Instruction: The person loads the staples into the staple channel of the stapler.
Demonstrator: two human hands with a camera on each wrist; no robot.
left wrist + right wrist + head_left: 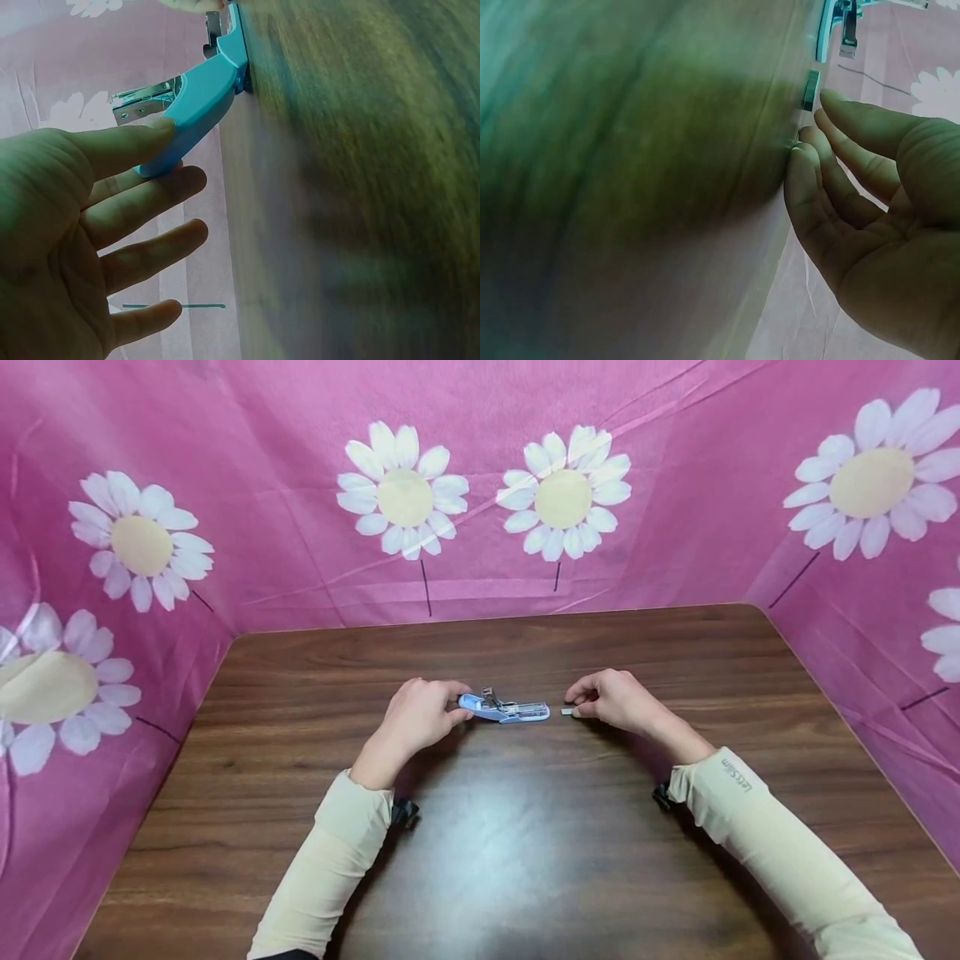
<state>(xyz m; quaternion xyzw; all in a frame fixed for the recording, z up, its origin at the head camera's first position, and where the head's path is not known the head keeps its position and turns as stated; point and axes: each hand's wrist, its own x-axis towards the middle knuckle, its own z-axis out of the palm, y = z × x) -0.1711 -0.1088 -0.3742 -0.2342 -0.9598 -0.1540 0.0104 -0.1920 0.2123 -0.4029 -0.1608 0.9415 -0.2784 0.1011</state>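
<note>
A light-blue stapler (504, 708) lies on the wooden table with its top swung up, so its metal staple channel shows. At its left end, my left hand (422, 714) pinches the handle between thumb and index finger; the other fingers (154, 255) are spread apart in the left wrist view. Just off the stapler's right end lies a short grey strip (566, 712), which looks like a row of staples. My right hand (611, 700) is beside this strip, fingers bent, with its thumb tip (834, 101) close to it. Whether the thumb touches the strip is hard to tell.
The brown wood-grain table (480, 827) runs back to a pink cloth (285, 527) printed with white daisies, which encloses the back and both sides. A bright light reflection falls on the table between the forearms.
</note>
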